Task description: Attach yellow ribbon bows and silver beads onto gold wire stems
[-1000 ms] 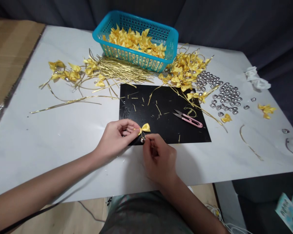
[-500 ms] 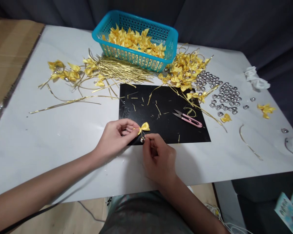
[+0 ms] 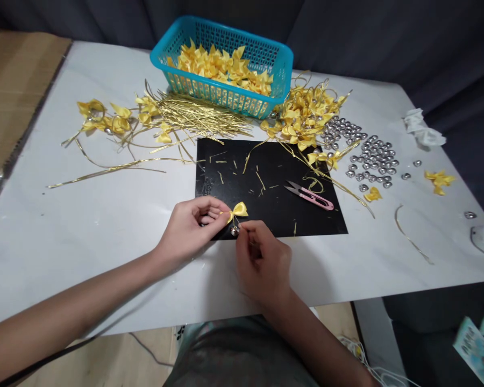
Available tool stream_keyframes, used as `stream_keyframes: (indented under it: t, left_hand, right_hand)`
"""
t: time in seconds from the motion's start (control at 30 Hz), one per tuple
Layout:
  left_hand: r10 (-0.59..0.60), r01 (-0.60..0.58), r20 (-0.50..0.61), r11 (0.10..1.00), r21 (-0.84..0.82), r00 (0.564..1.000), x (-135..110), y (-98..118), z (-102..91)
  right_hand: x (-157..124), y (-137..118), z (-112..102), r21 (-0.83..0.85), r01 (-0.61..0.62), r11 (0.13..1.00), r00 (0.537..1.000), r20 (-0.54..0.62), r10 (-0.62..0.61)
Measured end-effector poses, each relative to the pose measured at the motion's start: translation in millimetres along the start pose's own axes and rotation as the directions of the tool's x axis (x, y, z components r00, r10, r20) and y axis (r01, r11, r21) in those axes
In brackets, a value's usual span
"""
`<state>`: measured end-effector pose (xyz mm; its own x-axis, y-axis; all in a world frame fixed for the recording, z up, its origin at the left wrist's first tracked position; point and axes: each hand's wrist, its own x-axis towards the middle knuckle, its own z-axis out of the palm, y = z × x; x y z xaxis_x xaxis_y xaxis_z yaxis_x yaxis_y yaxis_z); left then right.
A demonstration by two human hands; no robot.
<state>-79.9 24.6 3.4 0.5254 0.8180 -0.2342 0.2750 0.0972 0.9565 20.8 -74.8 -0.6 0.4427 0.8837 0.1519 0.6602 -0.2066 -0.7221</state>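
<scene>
Yellow bow (image 3: pixel 240 209): over the near part of the black mat (image 3: pixel 306 226), at eight o'clock from the mat's centre; its left loop is largely hidden by fingers.
Left hand (image 3: pixel 185 226): thumb and forefinger pinch the bow's left side, the other fingers curl loosely; this grip presumably steadies the bow while leaving its middle in sight.
Silver bell (image 3: pixel 234 230): hangs just below the bow, close beside the right fingertips.
Right hand (image 3: pixel 266 263): at six o'clock; thumb and forefinger are pinched together, seemingly on a thin cord (image 3: pixel 237 221) from the bow, probably to keep it taut; the remaining fingers are curled.
Scissors (image 3: pixel 312 197): pink-handled, lying at three o'clock on the mat, apparently within easy reach of the right hand.
Gold strands (image 3: pixel 205 115): piled at eleven o'clock, roughly lengthwise, perhaps for easy picking.
Blue basket (image 3: pixel 283 75): beyond the strands, also at eleven o'clock; its walls likely keep the loose bows (image 3: pixel 210 64) together.
Corded bows (image 3: pixel 306 115): heaped at one o'clock, seemingly set apart from those in the basket.
Silver pieces (image 3: pixel 373 156): spread at two o'clock, probably more bells, though too small to be sure.
</scene>
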Motion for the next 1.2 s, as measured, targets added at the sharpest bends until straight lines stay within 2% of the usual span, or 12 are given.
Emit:
stream_keyframes:
  t: [0.6,0.73,0.87,0.97,1.1,1.2]
  left_hand:
    - [0.0,0.0,-0.002,1.0,0.003,1.0,-1.1,-1.2,-0.1]
    - [0.064,-0.064,-0.004,0.998,0.025,0.998,-1.2,-4.3,0.3]
    - [0.224,-0.222,-0.004,0.968,0.115,0.975,-3.0,-9.7,0.5]
    - [0.418,-0.401,-0.001,0.874,0.274,0.909,-4.8,-13.0,-0.9]
    - [0.676,-0.623,0.079,0.619,0.478,0.732,-4.5,-16.2,-5.6]
    - [0.772,-0.71,0.139,0.479,0.517,0.621,-4.4,-18.2,-9.2]
  right_hand:
    - [1.3,0.9,1.8,0.025,-0.001,1.0,1.0,0.006,0.001]
    - [2.1,0.8,1.7,0.029,-0.001,1.0,1.0,0.014,0.0]
    - [3.4,0.7,1.0,0.022,0.013,1.0,1.0,0.013,-0.014]
    - [3.7,1.0,-0.3,0.019,0.043,0.999,0.999,0.014,-0.044]
    - [4.1,2.2,-2.8,0.003,0.093,0.996,0.996,0.0,-0.093]
    - [4.9,2.9,-4.2,0.018,0.129,0.992,0.992,-0.009,-0.128]
